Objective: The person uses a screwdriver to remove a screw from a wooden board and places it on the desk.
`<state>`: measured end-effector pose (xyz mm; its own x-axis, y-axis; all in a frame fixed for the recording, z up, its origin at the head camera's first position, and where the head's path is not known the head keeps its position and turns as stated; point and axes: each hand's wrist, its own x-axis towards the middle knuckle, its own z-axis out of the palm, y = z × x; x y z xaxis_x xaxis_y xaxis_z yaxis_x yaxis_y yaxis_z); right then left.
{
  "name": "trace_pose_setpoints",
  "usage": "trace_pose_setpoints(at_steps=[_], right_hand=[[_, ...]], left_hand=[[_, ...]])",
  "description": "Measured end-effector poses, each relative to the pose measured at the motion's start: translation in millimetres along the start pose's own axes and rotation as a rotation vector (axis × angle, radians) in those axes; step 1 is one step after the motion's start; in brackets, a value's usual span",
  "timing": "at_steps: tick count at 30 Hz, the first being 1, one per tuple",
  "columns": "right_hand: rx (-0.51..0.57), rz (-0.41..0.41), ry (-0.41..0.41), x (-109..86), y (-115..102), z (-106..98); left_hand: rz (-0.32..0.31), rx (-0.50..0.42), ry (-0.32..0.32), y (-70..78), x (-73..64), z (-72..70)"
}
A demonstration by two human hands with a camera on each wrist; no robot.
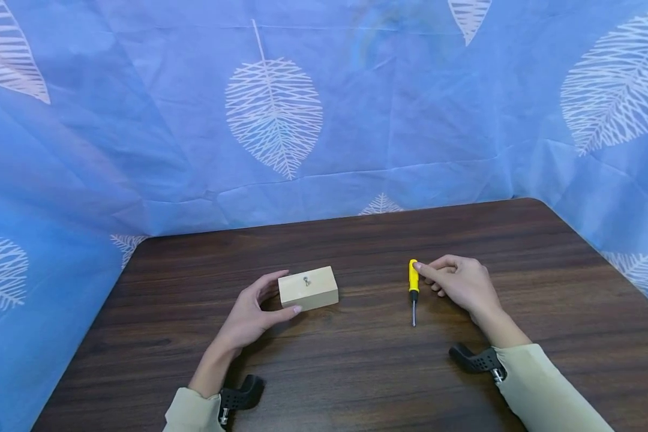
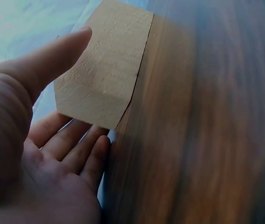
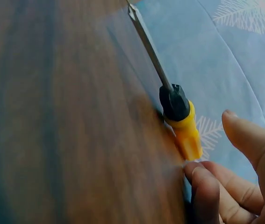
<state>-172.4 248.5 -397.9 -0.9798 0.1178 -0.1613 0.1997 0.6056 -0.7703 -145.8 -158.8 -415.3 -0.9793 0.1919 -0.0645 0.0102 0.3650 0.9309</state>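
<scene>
A pale wooden block (image 1: 315,299) lies on the table, with a small metal screw (image 1: 306,281) at the middle of its top. My left hand (image 1: 256,312) reaches around the block's left end, thumb along the near side and fingers at the far side. In the left wrist view the block (image 2: 109,60) shows beyond loosely extended fingers, and a firm grip is not visible. A screwdriver (image 1: 413,282) with a yellow handle lies with its shaft toward me. My right hand (image 1: 461,282) is beside its handle; in the right wrist view the thumb stands apart from the screwdriver (image 3: 183,126).
The dark wood-grain table (image 1: 356,372) ends at the back against a blue cloth (image 1: 183,120) with white leaf prints, which also hangs along both sides. Black wrist mounts (image 1: 243,393) stick out from the light sleeves (image 1: 551,384).
</scene>
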Motion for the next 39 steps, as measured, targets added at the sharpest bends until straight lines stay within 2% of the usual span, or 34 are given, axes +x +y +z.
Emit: trace_pose_setpoints(at_steps=[3, 11, 16, 21, 25, 28, 32, 35, 37, 39], right_hand=[[-0.055, 0.002, 0.011, 2.0, -4.5, 2.6], [-0.305, -0.088, 0.059, 7.0, -12.4, 8.5], [-0.342, -0.093, 0.022, 6.1, -16.6, 8.7], [-0.313, -0.081, -0.002, 6.7, -16.2, 8.2], [-0.152, -0.046, -0.057, 8.6, -11.5, 6.9], [0.096, -0.023, -0.077, 10.6, -6.1, 5.7], [0.515, -0.03, -0.07, 13.2, 1.8, 1.9], [0.785, -0.027, -0.101, 14.1, 4.9, -1.0], [0.894, -0.017, -0.14, 14.1, 5.3, -2.2], [0.957, -0.01, -0.176, 13.7, 4.6, -2.0]], left_hand=[[0.003, -0.003, 0.009, 1.4, 3.0, 3.7], [-0.002, 0.01, 0.037, 4.2, 5.9, 6.5], [-0.009, 0.009, 0.05, 4.6, 5.1, 5.3], [-0.011, 0.004, 0.05, 4.0, 4.7, 5.0], [-0.013, -0.005, 0.047, 3.1, 4.0, 5.0], [-0.02, -0.016, 0.048, 2.7, 3.2, 4.8], [-0.03, -0.025, 0.048, 2.4, 3.2, 4.3], [-0.035, -0.028, 0.046, 2.4, 3.6, 3.9], [-0.038, -0.029, 0.046, 2.5, 3.6, 3.5], [-0.041, -0.03, 0.045, 2.6, 3.3, 3.0]])
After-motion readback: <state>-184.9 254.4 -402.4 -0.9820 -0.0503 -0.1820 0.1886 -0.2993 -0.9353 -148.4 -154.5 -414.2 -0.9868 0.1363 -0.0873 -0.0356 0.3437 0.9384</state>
